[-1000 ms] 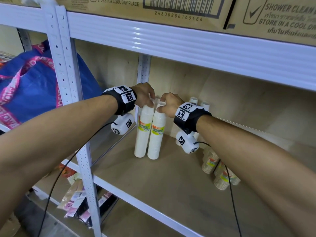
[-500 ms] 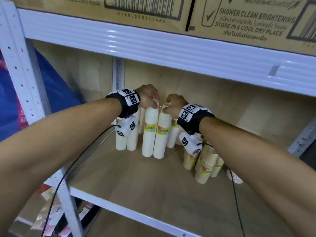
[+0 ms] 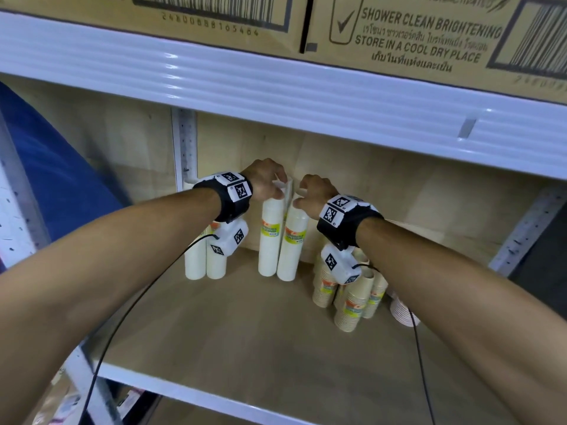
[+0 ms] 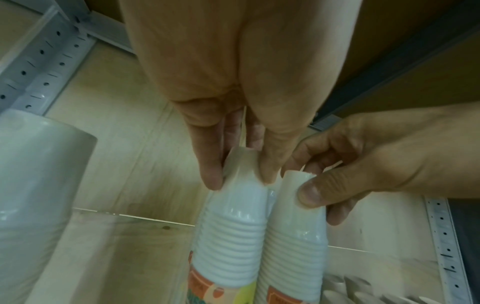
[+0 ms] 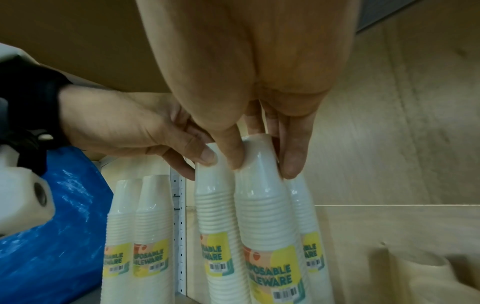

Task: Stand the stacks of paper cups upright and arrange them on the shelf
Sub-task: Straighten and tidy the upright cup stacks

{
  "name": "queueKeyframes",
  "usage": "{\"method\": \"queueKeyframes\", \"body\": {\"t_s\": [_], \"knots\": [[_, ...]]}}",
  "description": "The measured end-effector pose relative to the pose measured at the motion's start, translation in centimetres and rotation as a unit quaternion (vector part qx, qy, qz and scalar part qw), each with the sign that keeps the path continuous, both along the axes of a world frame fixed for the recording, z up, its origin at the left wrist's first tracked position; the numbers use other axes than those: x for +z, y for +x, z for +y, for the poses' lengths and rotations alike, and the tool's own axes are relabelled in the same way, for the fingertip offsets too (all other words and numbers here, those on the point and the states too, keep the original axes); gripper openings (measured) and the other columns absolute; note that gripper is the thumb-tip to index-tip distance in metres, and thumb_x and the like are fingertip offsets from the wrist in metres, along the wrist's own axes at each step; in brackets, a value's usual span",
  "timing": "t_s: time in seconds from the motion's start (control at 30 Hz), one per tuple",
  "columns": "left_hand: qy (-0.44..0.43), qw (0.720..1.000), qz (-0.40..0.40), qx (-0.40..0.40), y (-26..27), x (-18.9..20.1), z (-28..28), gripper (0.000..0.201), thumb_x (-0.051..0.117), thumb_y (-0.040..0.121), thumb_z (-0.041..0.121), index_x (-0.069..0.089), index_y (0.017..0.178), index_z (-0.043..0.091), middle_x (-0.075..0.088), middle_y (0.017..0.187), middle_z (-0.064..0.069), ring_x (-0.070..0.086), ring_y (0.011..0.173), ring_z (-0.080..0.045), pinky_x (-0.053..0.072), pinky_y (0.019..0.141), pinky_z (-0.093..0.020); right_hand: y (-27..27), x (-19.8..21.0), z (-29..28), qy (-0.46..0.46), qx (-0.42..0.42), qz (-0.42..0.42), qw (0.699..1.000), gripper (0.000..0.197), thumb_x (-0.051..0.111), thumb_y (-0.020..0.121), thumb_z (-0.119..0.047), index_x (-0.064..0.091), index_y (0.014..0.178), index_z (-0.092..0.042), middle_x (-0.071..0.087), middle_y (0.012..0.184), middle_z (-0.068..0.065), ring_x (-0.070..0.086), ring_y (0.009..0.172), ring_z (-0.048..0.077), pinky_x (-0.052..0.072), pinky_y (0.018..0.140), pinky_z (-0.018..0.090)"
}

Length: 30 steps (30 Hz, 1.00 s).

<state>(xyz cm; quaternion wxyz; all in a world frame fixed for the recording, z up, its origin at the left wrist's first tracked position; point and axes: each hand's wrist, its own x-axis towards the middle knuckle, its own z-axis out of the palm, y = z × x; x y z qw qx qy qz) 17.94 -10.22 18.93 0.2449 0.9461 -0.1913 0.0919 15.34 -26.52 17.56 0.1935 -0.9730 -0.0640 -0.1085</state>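
White stacks of paper cups stand upright on the wooden shelf (image 3: pixel 245 332) by its back wall. Left hand (image 3: pixel 265 179) pinches the top of one stack (image 3: pixel 270 240); right hand (image 3: pixel 313 194) pinches its touching neighbour (image 3: pixel 291 243).

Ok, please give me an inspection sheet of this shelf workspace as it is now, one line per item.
Surface: wooden shelf board, white metal front rail.
Job's things: two white cup stacks upright, side by side, held at the tops; another white pair upright at the left.
Clutter: brown cup stacks crowded at the right, some leaning; a short stack lying on its side.
Hands: left hand grips the left stack's top; right hand grips the right one's.
Cables: black cable hangs from each wrist camera.
Surroundings: cardboard boxes on the shelf above; blue bag at the left.
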Motion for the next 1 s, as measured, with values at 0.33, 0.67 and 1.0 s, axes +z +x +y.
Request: {"method": "queueKeyframes", "body": {"t_s": [0.33,0.67,1.0], "knots": [[0.01,1.0,0.006,-0.003,1.7,-1.1,-1.2,0.038,0.075,0.083,0.022,0.065,0.118,0.018,0.056,0.126,-0.005,0.055,0.112,-0.023,0.042,0.08,-0.027,2.2,-1.4,-1.1,0.001,-0.014,0.011,1.0,0.049,0.068,0.083,-0.028,0.052,0.126,-0.014,0.053,0.129,0.01,0.056,0.113,0.028,0.048,0.085,0.033],[0.007,1.0,0.006,-0.009,2.9,-1.5,-1.7,0.04,0.076,0.082,0.02,0.065,0.12,0.015,0.058,0.126,-0.005,0.056,0.112,-0.022,0.042,0.079,-0.026,3.2,-1.5,-1.1,0.015,-0.013,0.007,1.0,0.052,0.067,0.084,-0.029,0.05,0.131,-0.016,0.053,0.133,0.007,0.056,0.116,0.026,0.048,0.089,0.032],[0.011,1.0,0.005,-0.001,2.4,0.1,-0.8,0.04,0.074,0.084,0.027,0.063,0.122,0.018,0.056,0.113,-0.001,0.059,0.104,-0.021,0.046,0.078,-0.027,2.8,0.2,-0.4,-0.021,-0.024,-0.025,0.999,0.043,0.065,0.084,-0.033,0.054,0.123,-0.017,0.056,0.125,0.006,0.059,0.106,0.026,0.047,0.079,0.03]]}}
